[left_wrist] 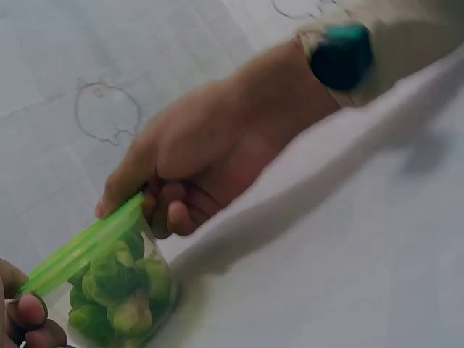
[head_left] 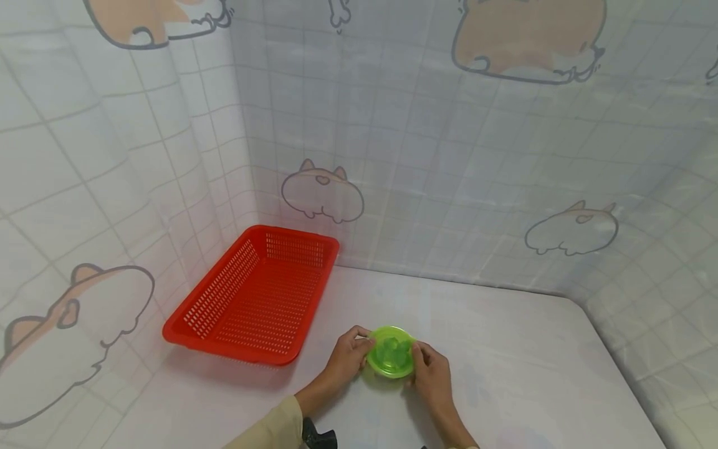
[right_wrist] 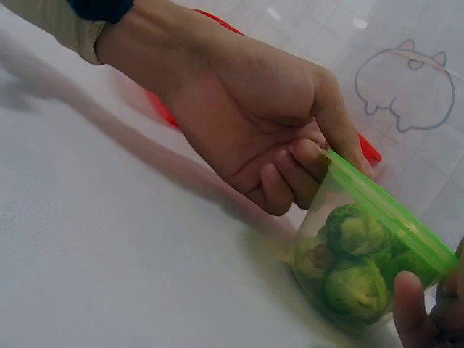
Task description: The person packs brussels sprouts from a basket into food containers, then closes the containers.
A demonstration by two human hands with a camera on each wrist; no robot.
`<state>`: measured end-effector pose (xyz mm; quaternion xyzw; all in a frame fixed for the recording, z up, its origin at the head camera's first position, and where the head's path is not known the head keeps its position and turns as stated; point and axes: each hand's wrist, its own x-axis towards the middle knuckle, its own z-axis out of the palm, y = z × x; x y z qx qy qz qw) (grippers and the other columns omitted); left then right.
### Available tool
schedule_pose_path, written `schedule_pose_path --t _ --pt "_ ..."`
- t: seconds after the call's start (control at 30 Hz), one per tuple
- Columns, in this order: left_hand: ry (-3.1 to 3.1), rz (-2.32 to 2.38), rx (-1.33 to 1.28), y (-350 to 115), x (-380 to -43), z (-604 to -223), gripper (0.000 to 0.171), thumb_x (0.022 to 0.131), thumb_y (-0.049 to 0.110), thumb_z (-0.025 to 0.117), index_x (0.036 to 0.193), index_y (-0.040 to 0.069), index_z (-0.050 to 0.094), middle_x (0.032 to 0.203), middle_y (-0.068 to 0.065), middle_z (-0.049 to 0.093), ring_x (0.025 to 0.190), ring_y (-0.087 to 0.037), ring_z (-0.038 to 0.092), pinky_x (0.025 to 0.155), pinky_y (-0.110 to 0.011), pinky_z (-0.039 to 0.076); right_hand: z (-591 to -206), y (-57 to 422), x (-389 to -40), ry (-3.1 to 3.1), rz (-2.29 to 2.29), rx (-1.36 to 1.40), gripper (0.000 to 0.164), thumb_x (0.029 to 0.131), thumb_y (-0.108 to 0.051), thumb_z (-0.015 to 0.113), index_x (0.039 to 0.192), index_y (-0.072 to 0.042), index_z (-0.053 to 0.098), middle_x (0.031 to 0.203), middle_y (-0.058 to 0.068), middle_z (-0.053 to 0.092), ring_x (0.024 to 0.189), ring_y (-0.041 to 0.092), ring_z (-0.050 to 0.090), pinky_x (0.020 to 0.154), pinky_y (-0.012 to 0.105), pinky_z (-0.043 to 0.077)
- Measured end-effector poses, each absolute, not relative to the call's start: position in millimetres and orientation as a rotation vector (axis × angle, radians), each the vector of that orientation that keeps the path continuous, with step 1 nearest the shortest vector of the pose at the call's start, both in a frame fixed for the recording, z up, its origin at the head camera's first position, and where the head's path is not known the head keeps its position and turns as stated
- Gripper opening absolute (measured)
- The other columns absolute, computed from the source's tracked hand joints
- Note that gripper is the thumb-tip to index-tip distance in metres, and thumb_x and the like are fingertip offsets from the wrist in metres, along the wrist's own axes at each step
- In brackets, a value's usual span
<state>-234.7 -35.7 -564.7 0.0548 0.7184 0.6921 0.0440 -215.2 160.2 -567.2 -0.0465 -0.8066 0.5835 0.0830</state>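
A small clear tub [right_wrist: 304, 286] with a green lid [head_left: 392, 371] stands upright at the front middle of the white table. Inside it are several Brussels sprouts [left_wrist: 119, 279], which show green through the lid in the head view. My left hand [head_left: 346, 357] pinches the lid's left rim, thumb on top and fingers curled beneath. On the opposite side, my right hand [head_left: 434, 375] pinches the rim the same way. Both wrist views show the lid lying across the tub's mouth, with thumbs and fingertips at its edge.
A red plastic basket [head_left: 322, 287] with slotted sides sits to the left, near the back wall. White curtains [head_left: 426, 162] printed with a grid and cartoon dogs enclose the white table [head_left: 505, 349] at the back and sides.
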Motion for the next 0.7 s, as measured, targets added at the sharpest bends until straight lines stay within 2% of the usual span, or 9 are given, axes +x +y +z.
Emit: schedule_pose_path --t 0.3,0.5,0.6,0.63,0.7 --pt "2.221 2.178 0.132 -30 -236 -565 0.019 0.099 0.011 0.062 0.111 -0.003 0.059 0.072 -0.001 0.061 0.052 -0.010 0.044 0.046 -0.020 0.036 -570 159 -216 -2.382 1.747 -0.157 0.033 0.105 -0.026 0.055 0.122 -0.001 0.069 0.104 0.016 0.073 0.046 0.016 0.057 0.044 0.027 0.050" --pt "2.384 2.006 0.110 -32 -237 -565 0.022 0.099 0.020 0.062 0.114 0.003 0.061 0.066 0.002 0.056 0.056 -0.009 0.046 0.049 -0.020 0.036 -572 159 -219 -2.421 1.750 -0.194 0.036 0.106 -0.032 0.053 0.124 -0.005 0.069 0.104 0.012 0.073 0.051 0.017 0.058 0.046 0.027 0.050" --pt "2.471 1.935 0.106 -35 -237 -567 0.029 0.099 0.026 0.064 0.118 0.005 0.061 0.069 0.001 0.058 0.061 -0.010 0.048 0.053 -0.022 0.039 -576 162 -220 -2.441 1.748 -0.222 0.040 0.106 -0.038 0.050 0.123 -0.008 0.070 0.092 0.009 0.070 0.055 0.016 0.056 0.048 0.027 0.049" --pt "2.502 1.916 0.102 -36 -237 -568 0.032 0.099 0.029 0.064 0.119 0.005 0.061 0.070 0.001 0.058 0.063 -0.010 0.049 0.056 -0.022 0.040 -577 164 -220 -2.446 1.746 -0.231 0.042 0.106 -0.041 0.049 0.118 -0.008 0.071 0.086 0.009 0.068 0.056 0.016 0.055 0.049 0.027 0.048" --pt "2.570 1.896 0.073 -37 -238 -568 0.038 0.098 0.035 0.065 0.122 0.006 0.059 0.074 0.001 0.058 0.067 -0.011 0.049 0.060 -0.024 0.041 -578 168 -219 -2.441 1.741 -0.233 0.046 0.107 -0.044 0.044 0.112 -0.007 0.071 0.086 0.007 0.065 0.061 0.016 0.054 0.052 0.027 0.048"
